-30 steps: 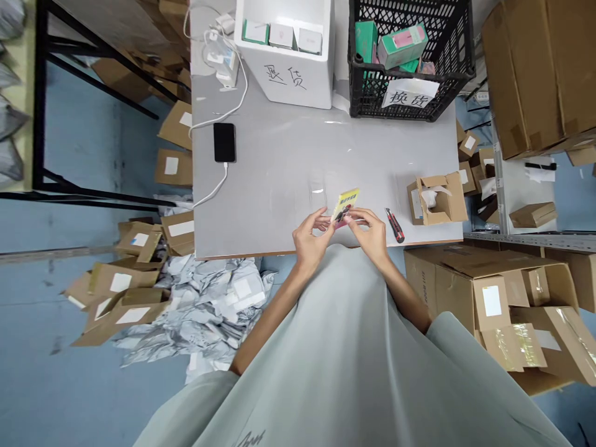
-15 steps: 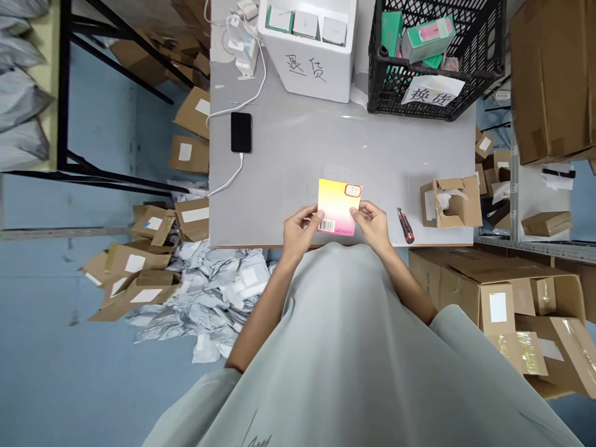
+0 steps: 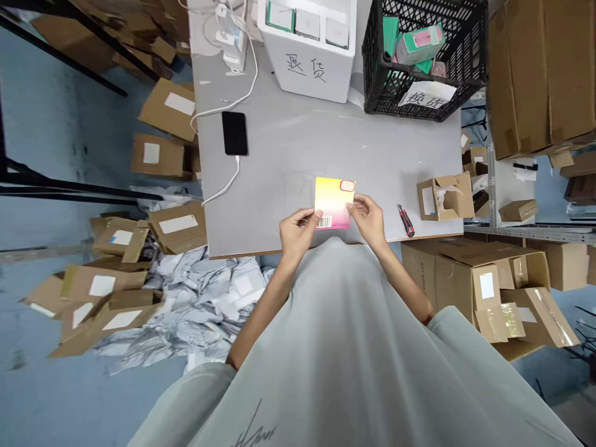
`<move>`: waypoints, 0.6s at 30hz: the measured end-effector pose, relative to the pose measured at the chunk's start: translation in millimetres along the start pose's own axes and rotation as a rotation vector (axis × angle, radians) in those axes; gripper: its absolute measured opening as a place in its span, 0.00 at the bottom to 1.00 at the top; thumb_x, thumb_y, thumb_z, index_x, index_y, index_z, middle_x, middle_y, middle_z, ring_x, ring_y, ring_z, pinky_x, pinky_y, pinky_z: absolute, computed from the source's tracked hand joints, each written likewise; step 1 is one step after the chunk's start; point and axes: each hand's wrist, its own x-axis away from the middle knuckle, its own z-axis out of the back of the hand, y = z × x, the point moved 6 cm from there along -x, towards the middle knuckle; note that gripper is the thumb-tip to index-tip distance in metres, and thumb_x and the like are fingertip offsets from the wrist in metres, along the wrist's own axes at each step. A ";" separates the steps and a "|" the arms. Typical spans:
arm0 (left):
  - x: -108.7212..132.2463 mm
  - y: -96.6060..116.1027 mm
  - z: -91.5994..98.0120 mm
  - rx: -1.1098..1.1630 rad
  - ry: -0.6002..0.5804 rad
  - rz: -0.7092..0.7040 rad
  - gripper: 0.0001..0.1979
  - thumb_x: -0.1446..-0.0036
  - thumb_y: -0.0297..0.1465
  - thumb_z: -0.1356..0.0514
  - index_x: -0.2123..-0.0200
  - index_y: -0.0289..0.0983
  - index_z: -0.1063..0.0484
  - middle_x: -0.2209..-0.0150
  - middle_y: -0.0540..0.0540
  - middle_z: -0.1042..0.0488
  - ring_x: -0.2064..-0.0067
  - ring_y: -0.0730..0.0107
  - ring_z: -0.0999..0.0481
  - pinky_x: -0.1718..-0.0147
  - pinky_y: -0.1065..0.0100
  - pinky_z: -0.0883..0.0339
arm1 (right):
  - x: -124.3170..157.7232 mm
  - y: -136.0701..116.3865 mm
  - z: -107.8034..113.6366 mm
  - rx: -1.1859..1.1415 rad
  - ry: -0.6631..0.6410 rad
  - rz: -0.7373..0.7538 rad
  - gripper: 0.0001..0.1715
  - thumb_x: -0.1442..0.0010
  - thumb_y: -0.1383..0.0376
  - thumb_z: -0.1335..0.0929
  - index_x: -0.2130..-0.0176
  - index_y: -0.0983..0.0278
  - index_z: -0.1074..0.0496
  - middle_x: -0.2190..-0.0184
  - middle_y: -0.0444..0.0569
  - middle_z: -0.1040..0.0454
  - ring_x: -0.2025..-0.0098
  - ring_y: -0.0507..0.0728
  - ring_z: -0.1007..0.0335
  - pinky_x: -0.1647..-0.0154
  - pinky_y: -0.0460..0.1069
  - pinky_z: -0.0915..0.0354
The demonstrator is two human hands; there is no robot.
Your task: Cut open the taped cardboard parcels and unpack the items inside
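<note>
A flat square packet [image 3: 334, 202], yellow at the top and pink below, is held between my two hands above the table's front edge. It carries a barcode at its lower left and a red-framed label at its upper right; whether it is a thin box or a card I cannot tell. My left hand [image 3: 298, 233] pinches its left edge, thumb on top. At the right edge, my right hand [image 3: 369, 220] grips it the same way. To the right lie a red and black box cutter [image 3: 405, 220] and an opened small cardboard box [image 3: 447, 195] with white paper inside.
On the grey table [image 3: 288, 136] a phone [image 3: 235, 133] lies on a white cable. At the back stand a white foam bin [image 3: 316, 74] holding boxes and a black crate [image 3: 426, 112] with green boxes. Cartons [image 3: 470, 261] and crumpled mailer bags [image 3: 205, 298] crowd the floor on both sides.
The camera view has turned and shifted slightly, so the table and cartons sit differently in the picture. Both hands keep their hold on the packet, which looks a little more upright.
</note>
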 end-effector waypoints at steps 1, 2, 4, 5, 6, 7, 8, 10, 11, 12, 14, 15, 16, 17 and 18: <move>-3.6 -0.9 4.3 0.003 0.006 -0.006 0.19 0.40 0.49 0.27 0.61 0.38 0.11 0.65 0.47 0.17 0.65 0.67 0.24 0.63 0.65 0.30 | 1.9 -3.5 -0.7 0.011 0.060 0.022 0.32 0.40 0.39 0.22 0.49 0.59 0.21 0.43 0.56 0.17 0.48 0.60 0.18 0.45 0.55 0.20; -7.1 -1.5 8.2 0.006 0.012 -0.015 0.19 0.41 0.49 0.26 0.61 0.38 0.11 0.65 0.47 0.17 0.65 0.68 0.24 0.63 0.66 0.30 | 4.2 -6.7 -2.6 0.016 0.110 0.038 0.31 0.39 0.40 0.22 0.49 0.59 0.21 0.42 0.56 0.17 0.48 0.60 0.18 0.46 0.55 0.20; -12.8 -1.9 13.3 0.016 0.008 -0.037 0.19 0.40 0.49 0.26 0.62 0.38 0.12 0.66 0.47 0.18 0.66 0.69 0.23 0.64 0.66 0.29 | 9.3 -10.6 -13.3 0.002 0.136 0.038 0.30 0.39 0.40 0.22 0.51 0.59 0.21 0.43 0.56 0.17 0.48 0.60 0.17 0.47 0.54 0.19; -14.6 -1.2 14.2 0.015 -0.002 -0.054 0.19 0.39 0.49 0.27 0.62 0.38 0.12 0.66 0.47 0.18 0.67 0.69 0.23 0.63 0.66 0.29 | 11.9 -11.6 -21.9 -0.014 0.115 0.027 0.30 0.39 0.40 0.22 0.51 0.59 0.21 0.44 0.56 0.16 0.48 0.61 0.17 0.47 0.54 0.19; -15.3 0.4 14.2 0.006 -0.014 -0.080 0.19 0.38 0.49 0.27 0.62 0.39 0.12 0.66 0.47 0.17 0.67 0.69 0.23 0.63 0.66 0.27 | 14.6 -12.1 -31.7 -0.033 0.086 0.013 0.31 0.40 0.39 0.22 0.51 0.59 0.21 0.45 0.56 0.15 0.46 0.61 0.16 0.47 0.55 0.18; -14.8 3.0 13.4 -0.010 -0.025 -0.119 0.18 0.37 0.49 0.28 0.61 0.39 0.11 0.65 0.47 0.17 0.66 0.68 0.21 0.62 0.65 0.26 | 17.3 -12.4 -41.7 -0.054 0.057 0.002 0.33 0.41 0.38 0.21 0.51 0.59 0.21 0.44 0.56 0.15 0.45 0.62 0.16 0.46 0.55 0.18; -13.1 6.6 12.3 -0.030 -0.033 -0.173 0.17 0.36 0.49 0.28 0.61 0.40 0.11 0.64 0.46 0.17 0.64 0.66 0.20 0.60 0.64 0.24 | 20.0 -12.6 -51.1 -0.077 0.035 -0.007 0.34 0.42 0.38 0.20 0.51 0.59 0.21 0.43 0.56 0.15 0.44 0.62 0.16 0.46 0.55 0.18; -6.9 15.2 9.1 -0.072 -0.053 -0.304 0.14 0.33 0.46 0.29 0.60 0.42 0.11 0.62 0.45 0.15 0.58 0.62 0.16 0.53 0.61 0.21 | 24.3 -12.5 -65.0 -0.126 0.029 -0.011 0.35 0.43 0.39 0.19 0.50 0.59 0.22 0.43 0.55 0.15 0.43 0.63 0.16 0.45 0.55 0.18; -3.1 19.2 6.9 -0.088 -0.077 -0.371 0.12 0.32 0.44 0.29 0.59 0.43 0.11 0.60 0.45 0.15 0.54 0.60 0.14 0.49 0.59 0.20 | 25.7 -12.2 -68.8 -0.149 0.040 -0.008 0.34 0.42 0.39 0.19 0.51 0.59 0.22 0.45 0.55 0.14 0.43 0.63 0.15 0.45 0.55 0.18; 0.4 22.3 4.9 -0.102 -0.110 -0.432 0.11 0.31 0.42 0.30 0.58 0.43 0.11 0.58 0.44 0.14 0.51 0.59 0.14 0.45 0.57 0.20 | 26.5 -11.7 -70.7 -0.167 0.053 -0.004 0.33 0.41 0.39 0.20 0.52 0.59 0.22 0.48 0.54 0.13 0.44 0.63 0.15 0.45 0.55 0.18; 3.9 24.7 4.1 -0.123 -0.171 -0.507 0.09 0.31 0.41 0.29 0.55 0.44 0.11 0.54 0.44 0.14 0.47 0.56 0.14 0.41 0.54 0.21 | 26.9 -11.0 -69.2 -0.182 0.077 0.006 0.30 0.38 0.39 0.22 0.54 0.60 0.22 0.53 0.53 0.13 0.46 0.63 0.14 0.44 0.55 0.19; 2.7 23.4 6.5 -0.127 -0.180 -0.511 0.10 0.31 0.41 0.29 0.53 0.45 0.11 0.52 0.43 0.14 0.45 0.56 0.15 0.40 0.53 0.22 | 26.8 -10.8 -66.6 -0.182 0.084 0.010 0.30 0.37 0.39 0.22 0.55 0.60 0.22 0.55 0.52 0.13 0.47 0.63 0.14 0.44 0.55 0.19; -0.7 20.5 11.2 -0.124 -0.166 -0.492 0.12 0.31 0.42 0.29 0.50 0.44 0.12 0.50 0.42 0.15 0.44 0.55 0.16 0.40 0.54 0.22 | 26.8 -10.6 -63.6 -0.182 0.087 0.009 0.30 0.37 0.39 0.23 0.55 0.60 0.21 0.56 0.52 0.13 0.48 0.63 0.15 0.44 0.56 0.19; -6.0 16.0 17.4 -0.112 -0.137 -0.449 0.14 0.32 0.43 0.29 0.48 0.43 0.12 0.48 0.41 0.15 0.45 0.56 0.16 0.42 0.55 0.21 | 27.1 -10.2 -60.4 -0.185 0.087 0.003 0.30 0.37 0.39 0.23 0.55 0.60 0.20 0.56 0.51 0.13 0.49 0.63 0.15 0.44 0.56 0.20; -12.4 10.0 24.0 -0.090 -0.110 -0.386 0.17 0.32 0.44 0.29 0.46 0.42 0.13 0.46 0.40 0.16 0.45 0.56 0.16 0.45 0.56 0.21 | 27.8 -9.6 -57.6 -0.194 0.087 -0.008 0.30 0.37 0.39 0.22 0.54 0.60 0.20 0.57 0.51 0.13 0.50 0.62 0.15 0.45 0.56 0.20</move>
